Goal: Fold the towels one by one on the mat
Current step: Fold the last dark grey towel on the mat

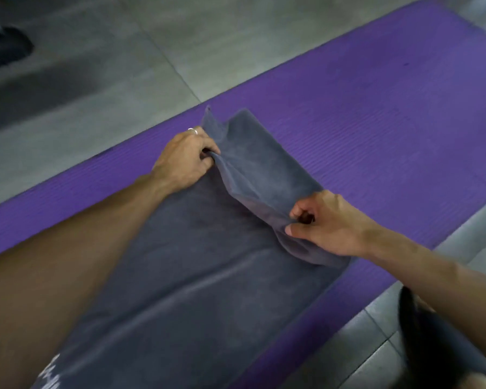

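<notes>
One grey towel (197,276) lies lengthwise on the purple mat (376,122), its near end running out of view at the bottom of the picture, where some pale lettering shows on the cloth. The near part lies flat, with a long soft crease along it, which suggests it serves as the base onto which the far end is to be laid.

Further out, both hands hold the lifted far end. The right hand (328,223) pinches the cloth's edge between thumb and curled fingers (298,210) at the right side of the towel. The left hand (184,158), a ring on one finger, grips the opposite edge with its fingers (208,151) curled round a bunched fold. Held at two points like this, the far end stays spread between the hands, so it can likely be brought over evenly; the fold seems to be under way and not yet set down. Beyond the hands, the lifted part rises in a loose ridge with one corner sticking up.

No container shows in view, and no other towel can be made out. Past the mat lies a grey tiled floor (124,80), with a dark object (3,46) at the far left, too blurred to name.
</notes>
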Demonstrator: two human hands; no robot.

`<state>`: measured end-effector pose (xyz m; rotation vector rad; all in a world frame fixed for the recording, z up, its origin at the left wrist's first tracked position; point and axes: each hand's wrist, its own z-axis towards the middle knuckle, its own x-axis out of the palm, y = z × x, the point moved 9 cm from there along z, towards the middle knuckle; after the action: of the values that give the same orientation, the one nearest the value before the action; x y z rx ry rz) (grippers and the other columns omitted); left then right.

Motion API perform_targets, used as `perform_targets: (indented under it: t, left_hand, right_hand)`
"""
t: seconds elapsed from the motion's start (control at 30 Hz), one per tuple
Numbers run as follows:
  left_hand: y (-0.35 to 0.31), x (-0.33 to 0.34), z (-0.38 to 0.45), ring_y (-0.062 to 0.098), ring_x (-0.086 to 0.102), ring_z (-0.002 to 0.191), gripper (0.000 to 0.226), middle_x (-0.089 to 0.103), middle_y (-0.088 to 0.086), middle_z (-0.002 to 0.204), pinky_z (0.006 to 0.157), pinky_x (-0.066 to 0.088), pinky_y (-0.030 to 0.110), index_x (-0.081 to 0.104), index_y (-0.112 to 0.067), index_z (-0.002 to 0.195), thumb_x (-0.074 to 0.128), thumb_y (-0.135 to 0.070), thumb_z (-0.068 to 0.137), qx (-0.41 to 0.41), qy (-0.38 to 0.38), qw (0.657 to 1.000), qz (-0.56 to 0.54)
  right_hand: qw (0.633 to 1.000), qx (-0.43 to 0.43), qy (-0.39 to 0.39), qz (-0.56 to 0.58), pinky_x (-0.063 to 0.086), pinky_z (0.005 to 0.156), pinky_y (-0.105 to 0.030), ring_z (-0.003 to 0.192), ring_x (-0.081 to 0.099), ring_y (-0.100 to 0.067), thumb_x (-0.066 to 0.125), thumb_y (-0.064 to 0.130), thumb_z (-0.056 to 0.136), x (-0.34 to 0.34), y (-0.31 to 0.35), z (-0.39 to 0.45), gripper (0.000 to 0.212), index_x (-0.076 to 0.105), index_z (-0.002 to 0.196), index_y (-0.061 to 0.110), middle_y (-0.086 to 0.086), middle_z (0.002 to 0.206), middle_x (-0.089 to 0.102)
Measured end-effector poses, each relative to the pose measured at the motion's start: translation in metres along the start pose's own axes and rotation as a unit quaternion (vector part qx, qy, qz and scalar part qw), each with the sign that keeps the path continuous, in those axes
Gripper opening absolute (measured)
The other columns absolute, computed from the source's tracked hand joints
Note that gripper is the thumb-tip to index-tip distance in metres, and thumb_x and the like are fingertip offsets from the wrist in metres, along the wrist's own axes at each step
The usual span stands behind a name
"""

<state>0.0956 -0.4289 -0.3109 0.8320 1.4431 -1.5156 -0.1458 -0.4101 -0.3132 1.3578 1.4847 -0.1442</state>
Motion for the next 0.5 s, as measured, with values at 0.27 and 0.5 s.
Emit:
perform_targets:
  t: [0.27,0.5]
  left_hand:
    - [0.090,-0.051,-0.131,0.023,0.063,0.095,0.020,0.069,0.006,0.101,0.090,0.048,0.033,0.076,-0.013,0.095,0.072,-0.005,0.077,-0.068,-0.068,0.994,-0.055]
    - [0.144,-0.104,-0.248,0.026,0.062,0.105,0.029,0.069,0.009,0.110,0.098,0.045,0.031,0.075,-0.008,0.099,0.065,0.004,0.074,-0.115,-0.085,0.989,-0.037]
  right_hand:
    - [0.996,-0.046,0.034,-0.073,0.036,0.054,-0.007,0.051,0.049,0.007,0.074,0.031,0.080,0.065,0.124,-0.039,0.026,0.056,0.062,0.031,0.016,0.059,0.056]
    - [0.990,-0.104,0.072,-0.055,0.046,0.075,-0.020,0.078,0.058,-0.009,0.075,0.029,0.080,0.165,0.248,-0.073,0.007,0.069,0.080,0.027,0.008,0.081,0.062]
